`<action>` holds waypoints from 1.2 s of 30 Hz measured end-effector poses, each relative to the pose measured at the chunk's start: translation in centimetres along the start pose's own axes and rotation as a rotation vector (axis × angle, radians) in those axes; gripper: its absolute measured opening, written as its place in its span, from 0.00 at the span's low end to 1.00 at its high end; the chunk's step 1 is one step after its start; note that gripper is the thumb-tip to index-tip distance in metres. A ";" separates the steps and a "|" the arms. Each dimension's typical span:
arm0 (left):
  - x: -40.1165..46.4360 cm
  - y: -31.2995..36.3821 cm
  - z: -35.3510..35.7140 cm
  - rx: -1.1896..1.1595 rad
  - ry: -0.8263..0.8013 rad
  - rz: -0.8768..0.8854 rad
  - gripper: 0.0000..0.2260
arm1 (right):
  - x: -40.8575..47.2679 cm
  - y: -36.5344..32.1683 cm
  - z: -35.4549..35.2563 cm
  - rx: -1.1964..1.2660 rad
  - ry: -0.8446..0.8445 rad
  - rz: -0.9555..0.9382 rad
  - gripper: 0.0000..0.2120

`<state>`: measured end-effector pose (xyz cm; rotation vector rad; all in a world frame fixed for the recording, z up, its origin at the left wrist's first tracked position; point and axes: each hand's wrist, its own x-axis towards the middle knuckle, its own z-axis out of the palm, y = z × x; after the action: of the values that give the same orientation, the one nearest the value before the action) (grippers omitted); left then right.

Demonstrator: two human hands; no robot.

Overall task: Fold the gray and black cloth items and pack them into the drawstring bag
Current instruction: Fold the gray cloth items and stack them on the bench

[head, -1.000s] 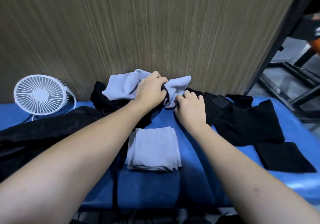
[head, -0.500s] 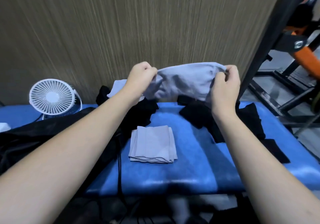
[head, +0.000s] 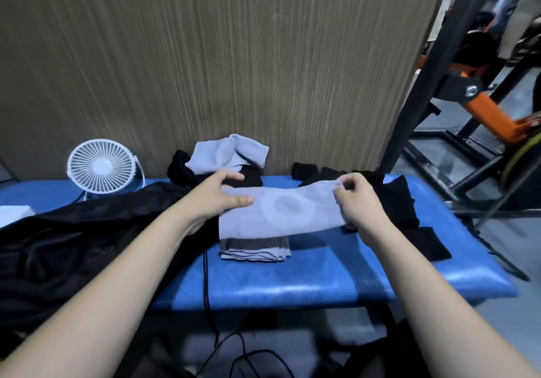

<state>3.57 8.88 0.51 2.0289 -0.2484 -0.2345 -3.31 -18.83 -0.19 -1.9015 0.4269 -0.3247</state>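
Observation:
I hold a gray cloth (head: 281,212) stretched flat between both hands, just above the blue padded bench (head: 292,284). My left hand (head: 218,196) pinches its left end and my right hand (head: 355,202) pinches its right end. Under it lies a folded stack of gray cloths (head: 254,250), partly covered. Another crumpled gray cloth (head: 228,156) sits at the back on a black cloth (head: 183,169). More black cloths (head: 395,202) lie at the right, one flat piece (head: 426,244) near the bench edge. The black mesh drawstring bag (head: 73,243) sprawls at the left.
A small white fan (head: 102,166) stands at the back left, against a wood-grain wall (head: 234,55). A black cord (head: 206,284) hangs over the bench's front edge. Black and orange gym equipment (head: 483,96) stands to the right of the bench.
The gray cloth went from bunched at the back pile to lifted and spread in the air, and now is lowered flat over the folded stack. Both hands came down and toward me.

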 end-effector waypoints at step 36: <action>-3.1 -7.0 1.9 -0.158 0.111 0.056 0.13 | -4.1 -2.6 12.8 0.087 -0.612 -0.118 0.19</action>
<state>0.55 11.24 -6.39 1.8688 -0.2100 -0.1025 -1.25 -5.44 -2.42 -1.8335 -0.1076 0.1658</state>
